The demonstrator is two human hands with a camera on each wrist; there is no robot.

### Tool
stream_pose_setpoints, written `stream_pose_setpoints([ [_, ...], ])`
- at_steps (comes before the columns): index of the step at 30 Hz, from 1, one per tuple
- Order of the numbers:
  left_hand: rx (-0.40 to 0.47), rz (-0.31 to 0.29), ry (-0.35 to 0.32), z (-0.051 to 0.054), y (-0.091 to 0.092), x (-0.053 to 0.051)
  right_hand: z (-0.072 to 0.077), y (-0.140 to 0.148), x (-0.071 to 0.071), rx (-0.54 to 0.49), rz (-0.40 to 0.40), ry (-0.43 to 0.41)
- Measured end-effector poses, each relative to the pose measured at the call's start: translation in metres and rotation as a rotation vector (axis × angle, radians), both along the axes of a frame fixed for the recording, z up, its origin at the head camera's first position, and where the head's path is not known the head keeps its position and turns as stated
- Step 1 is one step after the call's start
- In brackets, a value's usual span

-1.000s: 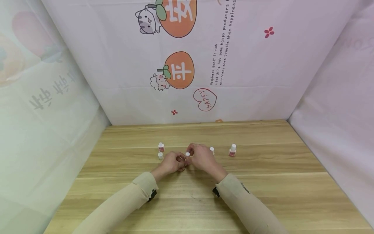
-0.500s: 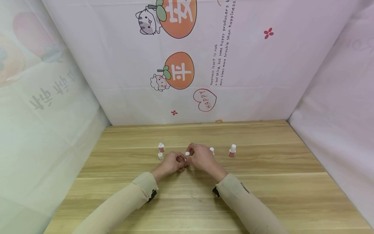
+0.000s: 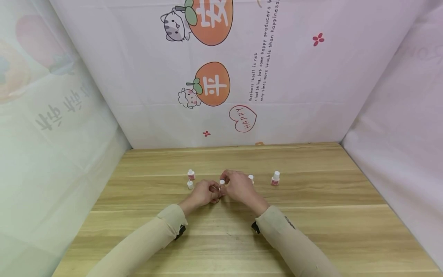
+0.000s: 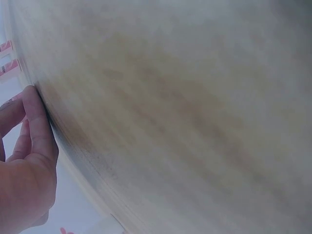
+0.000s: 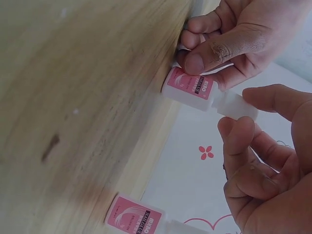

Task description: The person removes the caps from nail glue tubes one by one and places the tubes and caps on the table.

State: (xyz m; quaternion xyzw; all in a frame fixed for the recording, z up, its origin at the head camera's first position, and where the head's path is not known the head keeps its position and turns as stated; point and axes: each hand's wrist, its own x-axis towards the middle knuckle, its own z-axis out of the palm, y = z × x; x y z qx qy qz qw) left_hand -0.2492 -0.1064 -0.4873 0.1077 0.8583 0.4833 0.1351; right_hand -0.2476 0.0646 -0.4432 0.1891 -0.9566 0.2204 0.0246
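Caps: partway, we judge; the left bottle point(image 3: 191, 176) seems open, the other three wear caps.
Left hand point(image 3: 205, 192): our grip clamps the nail glue bottle point(image 5: 187, 90) at mid-tabletop point(image 3: 221, 238).
Right hand point(image 3: 238, 186): we pinch its white cap point(image 5: 236, 107).
Loose cap point(image 3: 190, 185): just before the left bottle.
Other bottles: middle one point(image 3: 251, 178) partly hidden; right one point(image 3: 275, 178) towards the far right corner.

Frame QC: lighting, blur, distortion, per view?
Head: bright, even light, "HAPPY" print readable, rightmost bottle too small to read; left wrist: dim, table badly blurred, its edge bowed, left hand clearer; right wrist: steeply tilted, held bottle sharp enough to read "NAIL GLUE", no strong glare.
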Motion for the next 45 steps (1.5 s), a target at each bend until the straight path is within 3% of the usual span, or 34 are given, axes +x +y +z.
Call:
stream_pose_setpoints([
  [20,-0.011,0.01,-0.007,-0.002,0.001,-0.001,0.001,0.001,0.001,-0.035,0.017,0.012],
  [37,0.02,0.025,-0.047,-0.002,0.003,-0.001,0.008,0.008,-0.004,-0.135,-0.025,0.053],
  [45,-0.016,0.03,-0.021,0.002,0.0,-0.004,0.01,0.012,-0.009,-0.17,-0.055,0.078],
])
